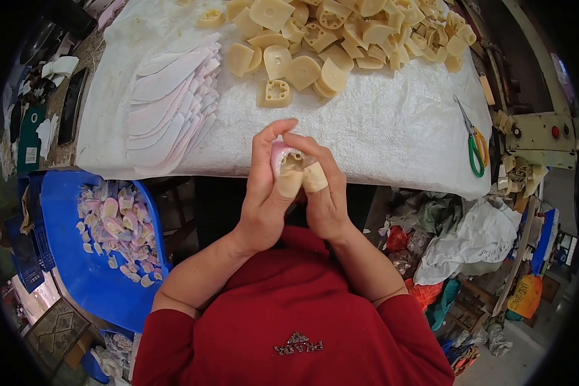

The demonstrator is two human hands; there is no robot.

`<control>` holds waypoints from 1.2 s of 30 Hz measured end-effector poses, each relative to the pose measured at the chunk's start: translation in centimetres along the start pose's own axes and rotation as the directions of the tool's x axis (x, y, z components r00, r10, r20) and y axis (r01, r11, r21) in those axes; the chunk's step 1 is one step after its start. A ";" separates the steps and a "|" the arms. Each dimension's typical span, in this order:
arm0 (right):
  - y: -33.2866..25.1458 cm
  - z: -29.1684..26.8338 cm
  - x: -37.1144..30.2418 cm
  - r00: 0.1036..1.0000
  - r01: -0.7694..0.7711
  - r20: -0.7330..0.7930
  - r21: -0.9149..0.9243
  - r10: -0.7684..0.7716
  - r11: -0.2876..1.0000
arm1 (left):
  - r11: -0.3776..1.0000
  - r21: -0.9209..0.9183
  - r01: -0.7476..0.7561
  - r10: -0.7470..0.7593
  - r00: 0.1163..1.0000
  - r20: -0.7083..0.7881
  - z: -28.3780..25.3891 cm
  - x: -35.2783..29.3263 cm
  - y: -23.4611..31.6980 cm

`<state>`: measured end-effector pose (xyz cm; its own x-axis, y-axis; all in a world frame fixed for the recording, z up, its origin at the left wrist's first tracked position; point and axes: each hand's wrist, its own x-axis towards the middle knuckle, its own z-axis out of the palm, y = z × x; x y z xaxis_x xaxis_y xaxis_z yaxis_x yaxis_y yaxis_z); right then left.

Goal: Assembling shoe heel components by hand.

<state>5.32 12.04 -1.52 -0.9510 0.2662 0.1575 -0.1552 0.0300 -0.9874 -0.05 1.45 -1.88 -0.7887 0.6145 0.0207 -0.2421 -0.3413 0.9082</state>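
Both hands grip a beige plastic shoe heel [292,158] with a pink covering along its left edge, just in front of the table's near edge. My left hand [262,193] wraps its left side. My right hand [327,193] closes on its right side, the fingertips of both meeting over the far end. Pale tape or finger covers wrap both thumbs, which press on the near part of the heel. Beyond my hands, a single beige heel [275,94] lies on the white cloth. To the left is a fanned stack of white and pinkish cut pieces [170,109].
A large pile of beige heels [367,32] covers the far side of the white-cloth table [238,138]. Scissors [473,145] with green and yellow handles lie at right. A blue tub [77,257] at lower left holds several covered heels. Crumpled bags [473,238] sit at right.
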 end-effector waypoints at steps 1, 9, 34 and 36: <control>-0.3 -0.2 0.0 0.981 -0.194 0.037 0.068 0.192 0.979 | 0.986 -0.131 0.106 -0.099 0.993 0.061 -0.2 0.0 0.2; -0.1 -1.5 1.4 0.994 0.018 -0.110 -0.048 -0.023 0.999 | 0.991 -0.022 0.132 -0.131 0.990 0.052 -0.9 0.7 1.5; 0.5 -2.3 1.2 0.999 -0.051 0.011 -0.123 0.053 0.991 | 0.612 0.712 -0.345 0.228 0.938 0.260 -1.3 0.9 2.7; 1.0 -1.9 1.1 0.993 -0.023 -0.122 -0.144 0.005 0.989 | 0.630 0.709 -0.316 0.228 0.949 0.219 -1.1 0.9 2.1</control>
<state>4.61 14.19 -2.33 -0.9121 0.3817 0.1496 -0.0931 0.1624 -0.9823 -1.93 0.47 -0.40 -0.6794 0.6609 0.3188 0.4974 0.0954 0.8623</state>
